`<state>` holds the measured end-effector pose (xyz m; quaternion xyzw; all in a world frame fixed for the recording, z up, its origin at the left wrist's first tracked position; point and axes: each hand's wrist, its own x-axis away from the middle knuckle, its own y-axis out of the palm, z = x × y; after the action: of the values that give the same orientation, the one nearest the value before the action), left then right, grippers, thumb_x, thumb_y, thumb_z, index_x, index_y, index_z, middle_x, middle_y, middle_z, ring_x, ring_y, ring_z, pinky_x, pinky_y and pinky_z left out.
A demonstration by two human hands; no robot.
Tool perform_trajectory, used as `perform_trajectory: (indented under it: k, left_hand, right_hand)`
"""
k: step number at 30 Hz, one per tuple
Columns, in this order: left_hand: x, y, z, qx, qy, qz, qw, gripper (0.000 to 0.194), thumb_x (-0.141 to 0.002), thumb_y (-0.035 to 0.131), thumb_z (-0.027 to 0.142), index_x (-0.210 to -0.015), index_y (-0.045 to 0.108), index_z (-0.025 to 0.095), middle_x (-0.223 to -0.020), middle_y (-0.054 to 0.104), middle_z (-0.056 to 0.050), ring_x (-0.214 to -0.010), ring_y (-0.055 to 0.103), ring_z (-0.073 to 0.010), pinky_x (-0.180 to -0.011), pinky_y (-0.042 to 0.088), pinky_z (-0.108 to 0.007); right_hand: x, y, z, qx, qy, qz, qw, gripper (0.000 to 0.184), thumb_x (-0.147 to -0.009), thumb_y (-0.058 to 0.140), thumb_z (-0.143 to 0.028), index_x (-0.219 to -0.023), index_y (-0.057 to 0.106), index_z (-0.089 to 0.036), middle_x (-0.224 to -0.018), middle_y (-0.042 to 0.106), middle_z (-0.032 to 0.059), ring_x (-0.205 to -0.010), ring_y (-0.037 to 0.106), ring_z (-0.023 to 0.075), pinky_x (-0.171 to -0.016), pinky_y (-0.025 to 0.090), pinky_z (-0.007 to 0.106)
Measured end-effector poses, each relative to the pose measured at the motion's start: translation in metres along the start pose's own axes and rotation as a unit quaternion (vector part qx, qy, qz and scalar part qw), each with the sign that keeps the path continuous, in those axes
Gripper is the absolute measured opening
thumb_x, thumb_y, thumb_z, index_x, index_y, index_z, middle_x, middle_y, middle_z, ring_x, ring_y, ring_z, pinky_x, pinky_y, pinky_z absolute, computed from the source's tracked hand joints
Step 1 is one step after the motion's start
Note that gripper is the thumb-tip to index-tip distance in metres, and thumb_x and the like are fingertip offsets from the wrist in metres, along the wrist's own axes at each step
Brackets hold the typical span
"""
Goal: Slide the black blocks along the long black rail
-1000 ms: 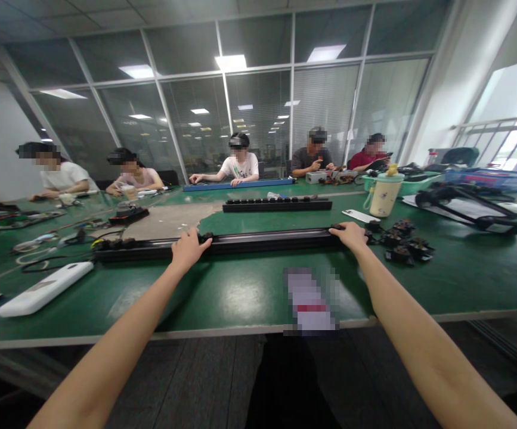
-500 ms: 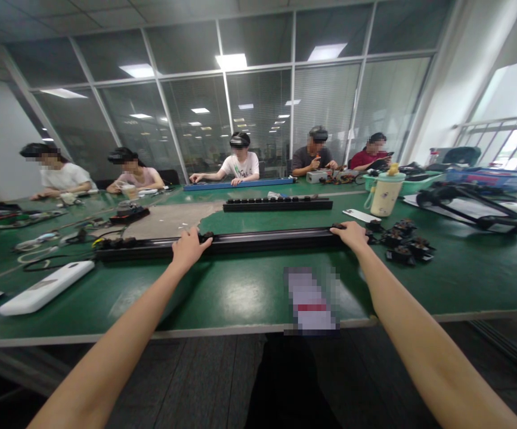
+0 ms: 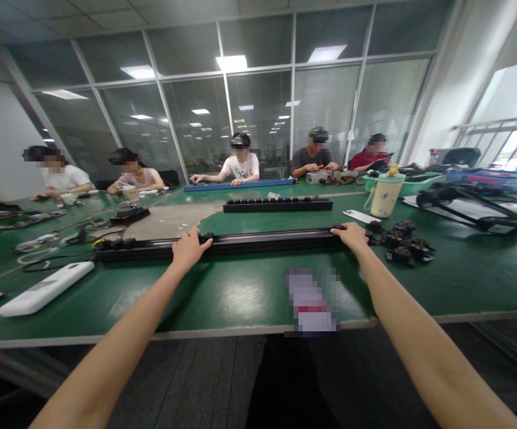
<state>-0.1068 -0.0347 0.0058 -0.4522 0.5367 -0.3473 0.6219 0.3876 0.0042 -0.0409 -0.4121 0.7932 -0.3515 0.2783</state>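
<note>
A long black rail [image 3: 267,239] lies crosswise on the green table in front of me. My left hand [image 3: 188,249] grips it left of its middle, the fingers over the far side and the thumb by a small black block [image 3: 206,238] on the rail. At the rail's right end, my right hand [image 3: 352,235] is closed, its fingertips on a small dark piece [image 3: 339,227] there. Several dark blocks [image 3: 121,243] sit along the left end. What lies under both palms is hidden.
Behind the rail lies a second black bar [image 3: 278,206] with several blocks. Small black modules [image 3: 403,238] are heaped at right, near a cup [image 3: 386,196] and a white phone [image 3: 361,216]. A blurred phone-like object [image 3: 310,298] is near the edge; a white device [image 3: 48,289] at left. Several people sit opposite.
My hands and the rail stay where they were. Across the table, a person in dark grey has lowered a raised hand toward a grey box.
</note>
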Motion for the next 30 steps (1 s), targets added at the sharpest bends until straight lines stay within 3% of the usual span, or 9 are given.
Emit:
perform_trajectory:
  k: [30]
  left_hand:
    - [0.0001, 0.0006, -0.0009, -0.004, 0.003, 0.001, 1.000, 0.065, -0.097, 0.040, 0.062, -0.140, 0.048, 0.014, -0.130, 0.060, -0.024, -0.116, 0.065, -0.0382, -0.096, 0.050, -0.047]
  right_hand:
    - [-0.0038, 0.0009, 0.0043, 0.003, 0.008, 0.014, 1.000, 0.041, -0.093, 0.063, -0.043, -0.123, 0.074, -0.018, -0.127, 0.068, 0.0193, -0.127, 0.058, 0.0372, -0.102, 0.047, 0.053]
